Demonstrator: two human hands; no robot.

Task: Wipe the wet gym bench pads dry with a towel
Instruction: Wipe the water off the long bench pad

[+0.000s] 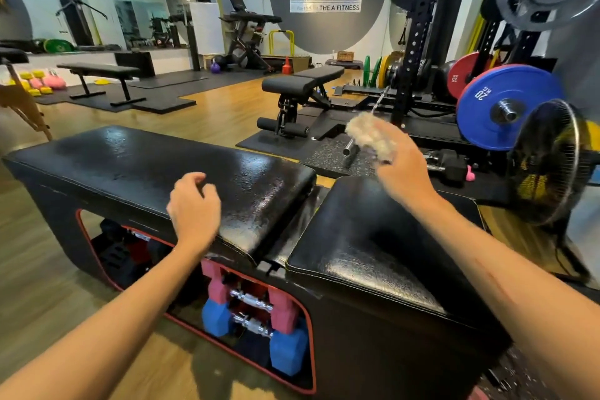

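Two black vinyl pads on one storage bench [383, 344]: long pad [156, 166] to the left, glossy and speckled with wet sheen; short pad [383, 237] to the right, stitched along its rim, a narrow gap between them. Two bare hands above. Left hand [194, 204] hovering over the long pad's near edge, fingers loosely curled, holding nothing. Right hand [401, 172] raised beyond the short pad's far edge, gripping a bunched, fluffy, pale towel [370, 139] clear of both pads. Under the long pad, an open red-trimmed cubby with one pink dumbbell [246, 299] and one blue dumbbell [256, 331], hex-ended, chrome handles. Bare wooden floor left of the bench; black floor fan [548, 166] close to its right.
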